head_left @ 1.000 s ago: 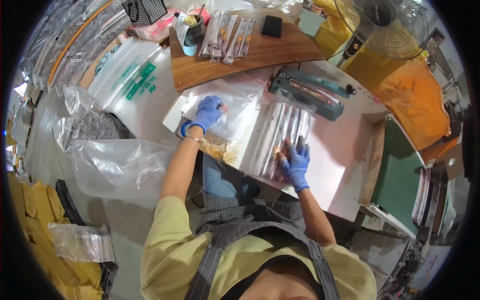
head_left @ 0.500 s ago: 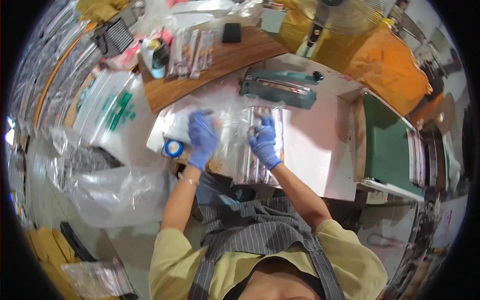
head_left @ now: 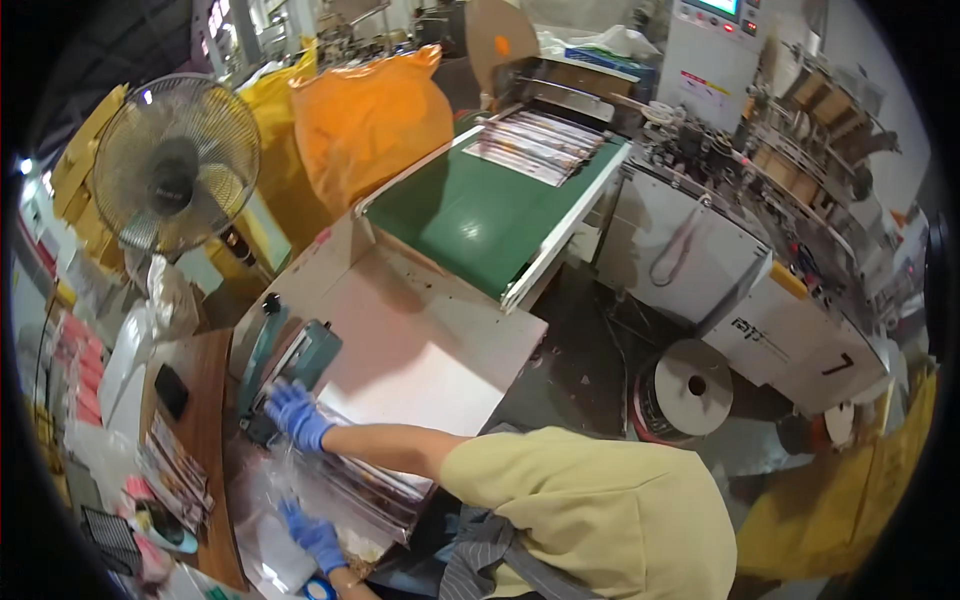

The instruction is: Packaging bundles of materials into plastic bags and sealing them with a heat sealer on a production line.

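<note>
My right hand (head_left: 297, 416), in a blue glove, lies over the top end of a clear plastic bag of long, thin printed packets (head_left: 375, 490), close to a teal bar heat sealer (head_left: 312, 358). Its fingers are stretched out. Lower down, my left hand (head_left: 318, 542), also gloved in blue, is beside loose clear plastic bags (head_left: 262, 487). Its fingers point away from me, apart from one another, and I see nothing held in them. A blue round lid (head_left: 320, 590) shows at the lower edge near my left wrist.
Beyond the white table (head_left: 400, 350) runs a green conveyor belt (head_left: 480, 215) with several printed packets (head_left: 540, 145) at its far end. A standing fan (head_left: 175, 165) and an orange sack (head_left: 375, 125) are at the far left. A large reel (head_left: 690, 390) stands at right. A brown board (head_left: 205, 400) holds a black phone-like object.
My view has swung to the right, bringing the conveyor and machine into sight. My right hand has moved off the middle of the packets to their far end, near the sealer.
</note>
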Demonstrator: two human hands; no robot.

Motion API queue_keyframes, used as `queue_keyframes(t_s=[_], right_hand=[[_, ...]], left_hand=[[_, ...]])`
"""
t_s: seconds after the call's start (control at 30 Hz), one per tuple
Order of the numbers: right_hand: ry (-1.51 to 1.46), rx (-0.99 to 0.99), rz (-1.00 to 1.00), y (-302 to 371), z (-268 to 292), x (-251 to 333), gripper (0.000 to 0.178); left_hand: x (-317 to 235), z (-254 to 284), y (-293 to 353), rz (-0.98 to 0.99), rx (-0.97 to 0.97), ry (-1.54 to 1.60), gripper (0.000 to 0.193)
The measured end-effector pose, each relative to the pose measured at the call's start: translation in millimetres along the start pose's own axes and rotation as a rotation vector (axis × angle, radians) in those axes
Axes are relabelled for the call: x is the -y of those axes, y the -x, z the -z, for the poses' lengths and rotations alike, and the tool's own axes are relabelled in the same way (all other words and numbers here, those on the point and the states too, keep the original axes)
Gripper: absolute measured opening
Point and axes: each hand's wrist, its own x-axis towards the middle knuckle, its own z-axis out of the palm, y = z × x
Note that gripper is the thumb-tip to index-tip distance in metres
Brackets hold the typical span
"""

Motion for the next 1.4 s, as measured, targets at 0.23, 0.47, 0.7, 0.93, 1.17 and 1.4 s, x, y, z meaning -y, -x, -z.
queue_keyframes(t_s=[0.23, 0.47, 0.7, 0.93, 1.17, 1.4], right_hand=[[-0.568, 0.564, -0.232, 59.6, 81.7, -102.2, 0.061], [-0.101, 0.451, -0.063, 140.6, 182.7, -226.0, 0.046], [-0.038, 0.545, -0.128, 126.7, 195.5, -222.4, 0.046], [-0.073, 0.447, -0.149, 134.3, 190.9, -230.2, 0.050], [-0.124, 0.518, -0.229, 120.7, 200.9, -225.7, 0.044], [-0.107, 0.505, -0.225, 121.8, 201.6, -235.0, 0.044]], left_hand=[[-48.1, -39.8, 34.0, -0.162, -0.149, 0.181, 0.037], [-120.0, 9.2, 17.1, -0.605, 0.682, -0.194, 0.040], [-82.0, -97.6, -50.0, 0.164, 0.658, 0.823, 0.061], [-133.2, -147.4, -127.9, -0.131, 0.229, -0.060, 0.056], [-196.3, -64.1, -131.2, -0.279, 0.001, -0.153, 0.034], [-206.1, -64.1, -135.3, -0.347, -0.013, -0.174, 0.034]])
